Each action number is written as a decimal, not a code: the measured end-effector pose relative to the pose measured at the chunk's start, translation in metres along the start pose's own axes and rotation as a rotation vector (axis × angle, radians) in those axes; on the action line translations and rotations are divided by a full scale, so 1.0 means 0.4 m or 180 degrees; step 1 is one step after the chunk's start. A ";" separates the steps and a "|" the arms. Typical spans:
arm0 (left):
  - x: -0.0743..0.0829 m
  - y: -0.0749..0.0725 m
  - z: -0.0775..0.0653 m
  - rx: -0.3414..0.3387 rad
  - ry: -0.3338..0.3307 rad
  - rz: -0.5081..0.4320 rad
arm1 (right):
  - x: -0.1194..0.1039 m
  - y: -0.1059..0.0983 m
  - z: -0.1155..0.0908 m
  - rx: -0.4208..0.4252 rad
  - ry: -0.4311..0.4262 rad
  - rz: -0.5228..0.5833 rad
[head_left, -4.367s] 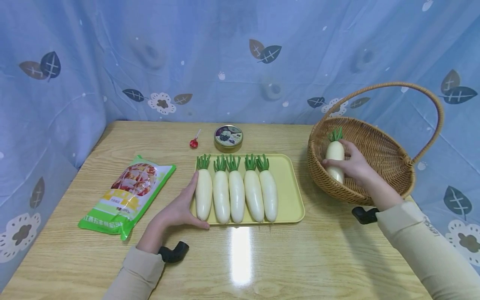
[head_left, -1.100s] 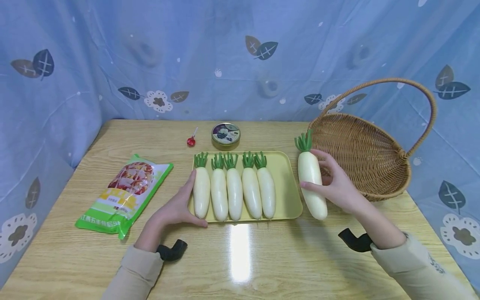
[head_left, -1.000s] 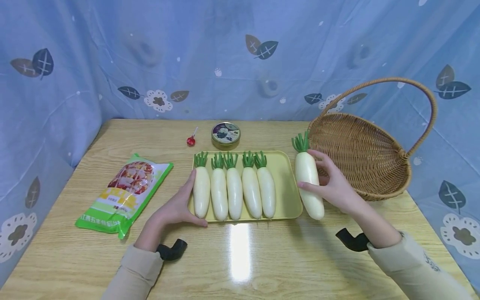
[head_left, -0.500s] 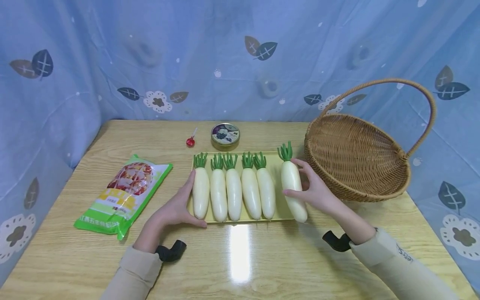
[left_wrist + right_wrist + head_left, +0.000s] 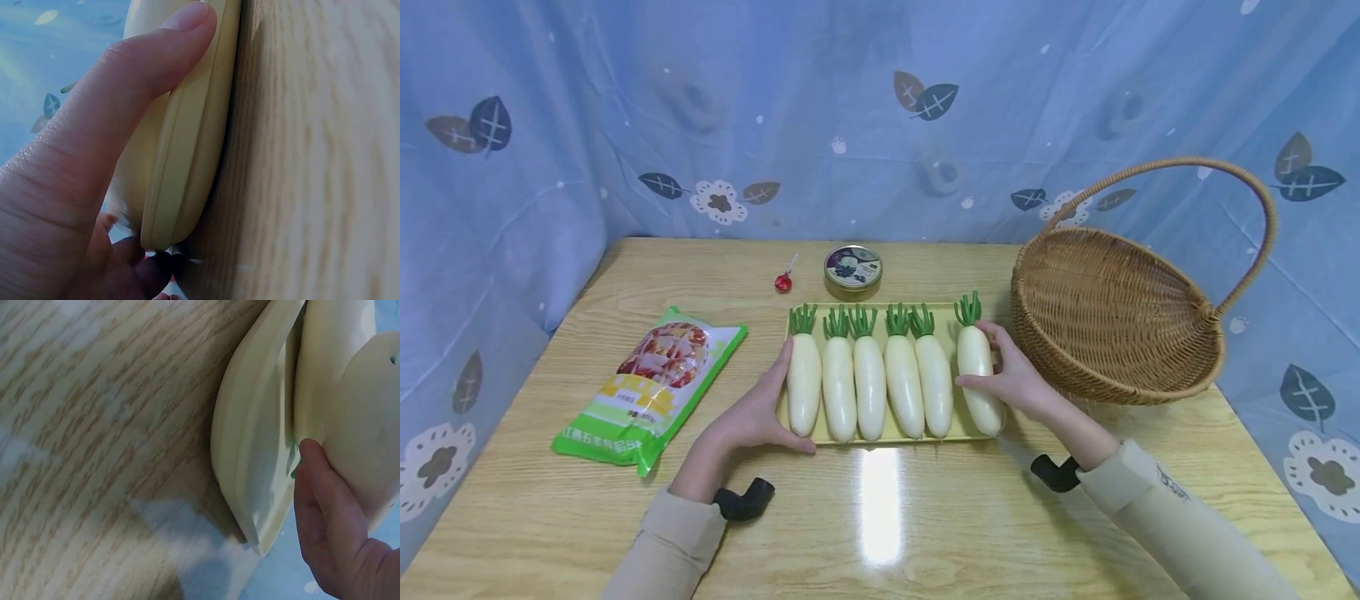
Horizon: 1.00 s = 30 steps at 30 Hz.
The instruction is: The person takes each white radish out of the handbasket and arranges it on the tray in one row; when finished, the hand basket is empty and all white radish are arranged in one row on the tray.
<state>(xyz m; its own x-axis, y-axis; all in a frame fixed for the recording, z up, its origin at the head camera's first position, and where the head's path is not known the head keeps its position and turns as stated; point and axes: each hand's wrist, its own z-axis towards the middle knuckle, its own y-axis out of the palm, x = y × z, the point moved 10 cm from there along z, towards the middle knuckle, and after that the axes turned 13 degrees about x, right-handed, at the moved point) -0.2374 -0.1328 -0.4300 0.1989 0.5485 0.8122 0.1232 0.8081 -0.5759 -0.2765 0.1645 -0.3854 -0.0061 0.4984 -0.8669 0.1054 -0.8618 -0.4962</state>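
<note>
Several white radishes (image 5: 870,387) with green tops lie side by side on a yellow tray (image 5: 946,323). My left hand (image 5: 758,417) grips the tray's left end. In the left wrist view its thumb (image 5: 137,75) lies on the tray's rim (image 5: 181,169), and the other fingers are partly hidden at the far corner. At the tray's right end my right hand (image 5: 1015,382) holds another white radish (image 5: 976,362) between thumb and fingers. The right wrist view shows this radish (image 5: 369,425) tilted above the tray; whether it touches the bottom cannot be told.
A wicker basket (image 5: 1120,317) with a tall handle stands right of the tray, its visible inside bare. Behind the tray are a round tin (image 5: 853,271) and a red lollipop (image 5: 784,282). A green-and-white food packet (image 5: 655,387) lies at left.
My right hand has brought the radish out of the basket, leftward and down over the tray's right end. My left hand stays on the tray.
</note>
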 end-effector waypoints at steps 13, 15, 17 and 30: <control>0.012 -0.002 -0.001 -0.0018 0.0022 0.0035 | 0.034 0.011 0.027 -0.0037 0.0078 -0.0047; 0.012 -0.002 -0.001 -0.0019 0.0024 0.0040 | 0.037 0.014 0.030 -0.0032 0.0050 -0.0093; 0.013 -0.001 -0.001 -0.0017 0.0021 0.0030 | 0.039 0.018 0.032 -0.0037 0.0029 -0.0142; 0.008 -0.003 -0.004 -0.0019 -0.0056 0.0071 | 0.042 0.038 0.038 -0.0226 0.0063 -0.0320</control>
<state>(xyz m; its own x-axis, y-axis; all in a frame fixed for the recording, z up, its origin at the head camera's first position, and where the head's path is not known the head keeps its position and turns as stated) -0.2353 -0.1324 -0.4271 0.1844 0.5701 0.8006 0.1249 0.7944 -0.5944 -0.2903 0.1583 -0.4082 -0.0004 0.5843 -0.8115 0.1753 -0.7989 -0.5753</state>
